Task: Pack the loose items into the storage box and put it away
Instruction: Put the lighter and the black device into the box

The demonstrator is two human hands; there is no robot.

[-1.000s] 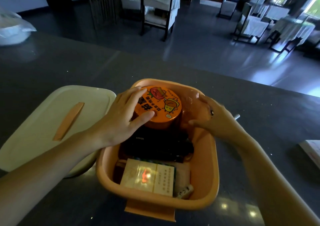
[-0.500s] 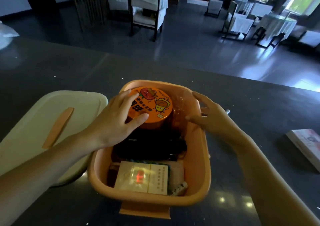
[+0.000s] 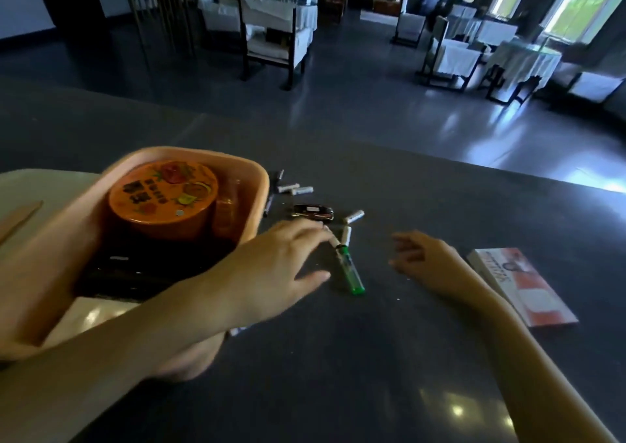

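head view, storage box (image 3: 262,193) holding orange tin (image 3: 162,193), black case (image 3: 135,269)

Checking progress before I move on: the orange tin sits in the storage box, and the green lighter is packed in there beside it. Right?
Not quite. The head view shows the orange tin in the storage box, but the green lighter lies out on the counter right of the box, among loose batteries, the left hand beside it.
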